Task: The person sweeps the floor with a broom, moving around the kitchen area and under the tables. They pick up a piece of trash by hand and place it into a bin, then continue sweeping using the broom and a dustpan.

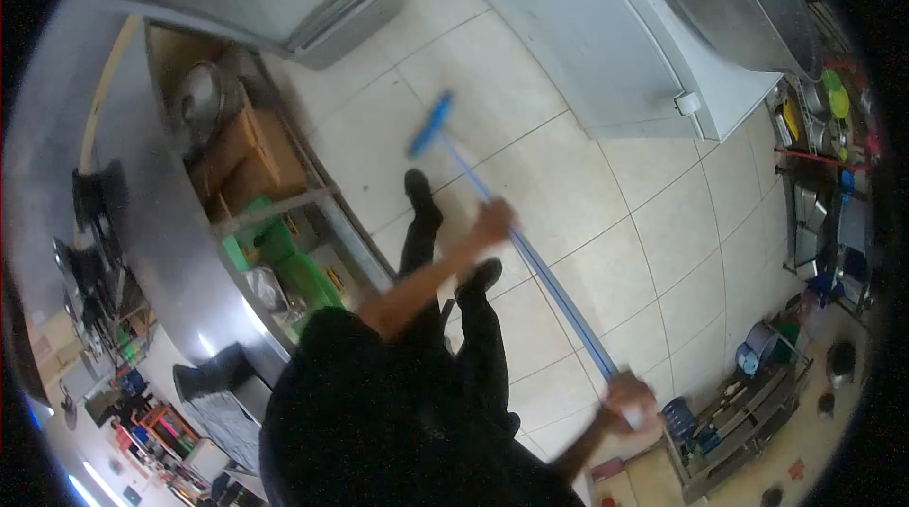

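Note:
A long-handled floor tool with a narrow blue head [431, 126] reaches diagonally across the view; motion blurs its head on the tiles, so I cannot tell if it is a broom or a mop. Partway down the pale blue handle [566, 301], my left hand [494, 221] is wrapped round it. Near its upper end my right hand [630, 400] grips the whitish grip. Between the head and my body, my two dark shoes [481, 278] stand on the tiled floor [597, 223].
At left runs a steel counter [175, 213] with a cardboard box [251, 161] and green containers [303, 280] on shelves beneath. A white cabinet [606, 53] borders the floor at the top right. Racks of kitchenware [819, 128] line the right; a low wooden rack [748, 422] stands lower right.

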{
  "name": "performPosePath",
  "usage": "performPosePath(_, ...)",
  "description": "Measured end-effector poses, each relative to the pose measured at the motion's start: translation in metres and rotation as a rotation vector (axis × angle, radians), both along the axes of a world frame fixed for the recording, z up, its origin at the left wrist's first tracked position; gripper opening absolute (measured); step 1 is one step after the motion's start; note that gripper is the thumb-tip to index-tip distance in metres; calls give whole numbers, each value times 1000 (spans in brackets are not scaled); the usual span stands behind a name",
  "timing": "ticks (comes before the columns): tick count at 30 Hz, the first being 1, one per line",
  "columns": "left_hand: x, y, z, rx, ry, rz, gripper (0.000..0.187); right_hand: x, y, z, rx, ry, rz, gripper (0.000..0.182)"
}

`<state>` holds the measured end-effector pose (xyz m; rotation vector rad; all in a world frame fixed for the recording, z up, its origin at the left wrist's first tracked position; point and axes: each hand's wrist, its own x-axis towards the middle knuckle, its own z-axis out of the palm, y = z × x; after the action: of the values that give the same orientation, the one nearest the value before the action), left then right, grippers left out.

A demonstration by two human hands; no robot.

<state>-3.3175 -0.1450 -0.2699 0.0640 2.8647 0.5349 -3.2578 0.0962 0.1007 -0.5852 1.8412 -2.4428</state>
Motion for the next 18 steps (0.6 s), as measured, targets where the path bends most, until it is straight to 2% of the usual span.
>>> performPosePath(1, -28, -78, 10, 448, 228, 61, 14, -17, -50, -33, 157, -3, -298, 20)
performPosePath(4, -118, -245, -102, 251, 405, 25, 18, -95, -193, -143, -55, -233, -250, 32)
performPosePath(5, -152, -282, -91, -42, 215, -72, 19, -119, -243, -163, -205, -331, -295, 38)
performPosePath(6, -186, -299, -94, -335, 25, -159, 19, -133, -261, -182, -10, -268, -473, 37)
performPosePath(7, -200, -297, -129, -322, 16, -166, 19, -146, -279, -201, 197, -235, -659, 36)
performPosePath(8, -195, -287, -161, -133, -47, -171, 18, -130, -279, -227, 602, -233, -874, 36)
performPosePath(9, -189, -279, -200, 55, -118, -167, 21, -121, -244, -225, 737, -267, -964, 32)
performPosePath(10, -165, -226, -199, 222, -106, -188, 17, -106, -195, -196, 936, -330, -994, 30)
performPosePath(11, -139, -146, -186, 386, -39, -210, 14, -92, -153, -155, 1282, -418, -1002, 29)
performPosePath(12, -121, -66, -167, 526, 4, -246, 12, -90, -123, -108, 1437, -456, -1067, 28)
performPosePath(13, -111, 0, -139, 637, -8, -314, 11, -113, -128, -69, 984, -417, -985, 34)
performPosePath(14, -110, 50, -109, 709, -81, -413, 13, -137, -132, -29, 385, -383, -885, 42)
performPosePath(15, -132, 78, -53, 698, -469, -484, 15, -162, -137, 10, -62, -388, -791, 50)
performPosePath(16, -167, 87, -6, 712, -834, -507, 16, -172, -139, 17, 58, -359, -715, 53)
performPosePath(17, -166, 105, 0, 769, -714, -551, 15, -182, -140, 21, 166, -321, -627, 56)
performPosePath(18, -166, 114, -1, 813, -588, -584, 14, -183, -137, 27, -6, -407, -1009, 55)
